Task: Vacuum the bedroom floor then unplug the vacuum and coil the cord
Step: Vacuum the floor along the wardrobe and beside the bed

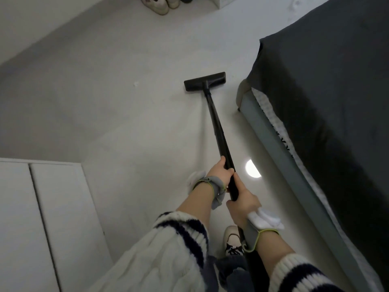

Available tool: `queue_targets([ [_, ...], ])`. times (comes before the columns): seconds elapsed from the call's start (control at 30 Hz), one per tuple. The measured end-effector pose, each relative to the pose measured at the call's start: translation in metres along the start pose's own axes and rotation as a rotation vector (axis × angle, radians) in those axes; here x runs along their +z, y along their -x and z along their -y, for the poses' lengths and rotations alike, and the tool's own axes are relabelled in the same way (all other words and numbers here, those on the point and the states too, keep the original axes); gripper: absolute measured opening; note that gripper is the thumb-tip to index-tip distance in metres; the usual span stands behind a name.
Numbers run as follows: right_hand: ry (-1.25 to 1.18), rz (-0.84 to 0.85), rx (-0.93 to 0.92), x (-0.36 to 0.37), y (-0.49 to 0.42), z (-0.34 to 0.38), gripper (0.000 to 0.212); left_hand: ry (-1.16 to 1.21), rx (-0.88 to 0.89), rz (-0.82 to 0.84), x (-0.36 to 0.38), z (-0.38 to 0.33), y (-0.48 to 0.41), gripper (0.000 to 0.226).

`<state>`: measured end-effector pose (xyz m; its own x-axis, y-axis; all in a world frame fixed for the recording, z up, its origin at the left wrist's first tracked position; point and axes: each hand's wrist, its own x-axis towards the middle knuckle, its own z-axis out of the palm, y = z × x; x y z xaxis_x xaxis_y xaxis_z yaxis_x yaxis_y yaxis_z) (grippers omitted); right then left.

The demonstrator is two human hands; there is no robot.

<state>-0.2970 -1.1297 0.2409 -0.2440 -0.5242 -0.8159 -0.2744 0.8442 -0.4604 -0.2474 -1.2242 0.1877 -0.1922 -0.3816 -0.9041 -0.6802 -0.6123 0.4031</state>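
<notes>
White cupboard doors (42, 207) at 8 o'clock, dark seam between the two. Pale floor (126, 114) across the middle. Light-coloured shoes (160, 4) at 12 o'clock, cut by the top edge.

Left hand (220, 171) just below centre, toward 6 o'clock: fingers wrapped round the black vacuum wand (216, 127). Grey wristband, striped knit sleeve behind. Wand slants up toward 12 o'clock. Its flat floor head (205, 81) lies on the floor just above centre, near the bed corner but apart.

Right hand (242, 204) at 5 o'clock, gripping the wand lower down, close against the left. Laced shoe (231, 239) beneath it.

Round bright patch (252, 168) on the floor beside the wand. Bed (273, 140) at 3 o'clock: grey frame, dark cover.
</notes>
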Motion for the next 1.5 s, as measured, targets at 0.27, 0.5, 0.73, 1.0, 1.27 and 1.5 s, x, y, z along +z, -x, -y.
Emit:
queue_targets([
  [0.27, -0.123, -0.085, 0.057, -0.014, -0.032, 0.011, 0.084, -0.122, 0.04, 0.062, 0.004, -0.033, -0.037, 0.065],
  [0.5, -0.183, -0.087, 0.073, -0.019, -0.058, 0.024, 0.085, -0.168, 0.035, 0.101, -0.006, -0.055, -0.056, 0.064],
  [0.73, -0.039, -0.047, 0.05, -0.007, -0.046, 0.033, 0.085, -0.106, 0.001, 0.059, -0.025, -0.042, -0.043, 0.064],
  [1.0, -0.036, 0.001, 0.053, 0.02, -0.049, 0.057, 0.085, -0.05, -0.07, 0.05, -0.061, -0.031, -0.043, 0.063],
  [1.27, 0.024, 0.049, 0.057, 0.02, -0.03, 0.043, 0.085, -0.041, -0.091, 0.044, -0.047, -0.016, -0.022, 0.063],
  [1.5, 0.107, 0.119, 0.024, -0.004, -0.006, 0.004, 0.086, 0.063, -0.103, -0.004, -0.004, -0.004, 0.011, 0.059],
])
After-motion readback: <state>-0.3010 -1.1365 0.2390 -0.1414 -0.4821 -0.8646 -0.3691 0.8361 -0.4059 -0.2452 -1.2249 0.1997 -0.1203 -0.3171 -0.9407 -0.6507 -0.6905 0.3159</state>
